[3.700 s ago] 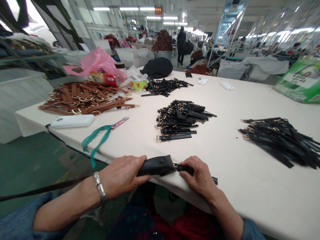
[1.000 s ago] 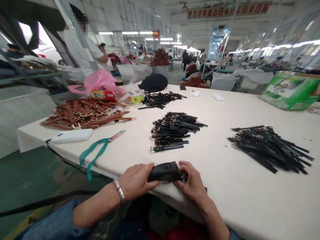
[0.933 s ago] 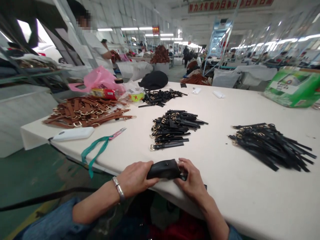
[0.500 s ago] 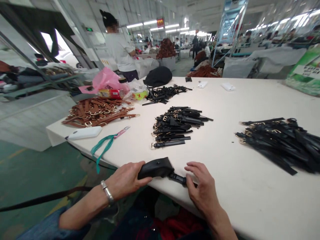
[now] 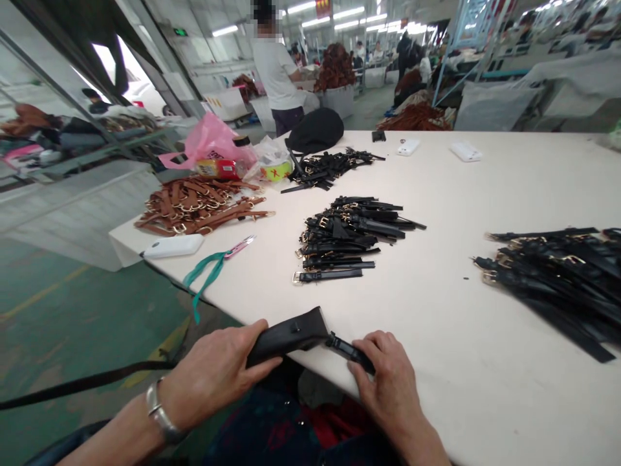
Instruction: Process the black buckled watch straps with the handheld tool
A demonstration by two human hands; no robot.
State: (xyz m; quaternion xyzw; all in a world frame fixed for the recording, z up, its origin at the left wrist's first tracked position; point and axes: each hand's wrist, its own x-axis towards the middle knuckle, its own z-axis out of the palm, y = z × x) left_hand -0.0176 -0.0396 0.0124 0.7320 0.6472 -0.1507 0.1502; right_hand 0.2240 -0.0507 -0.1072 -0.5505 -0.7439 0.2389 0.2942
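At the near edge of the white table [image 5: 436,317] my left hand [image 5: 216,369] is closed round a black leather piece [image 5: 291,333]. A narrow black strap [image 5: 347,348] runs out of its right end. My right hand [image 5: 391,382] presses fingertips down on that strap, fingers curled. A pile of black buckled straps [image 5: 347,233] lies just beyond my hands. Another pile of longer black straps [image 5: 557,272] lies to the right.
Brown straps [image 5: 198,204], a white oblong device [image 5: 172,246] and pink snips on a green ribbon [image 5: 216,262] lie at left. Farther back are a pink bag [image 5: 211,139], small black straps [image 5: 327,168] and a black cap [image 5: 315,129]. A person [image 5: 279,71] stands beyond the table.
My right hand slid right along the strap, drawing it out of the leather piece, then settled on it. The camera tilted and shifted; the standing person appears farther right.
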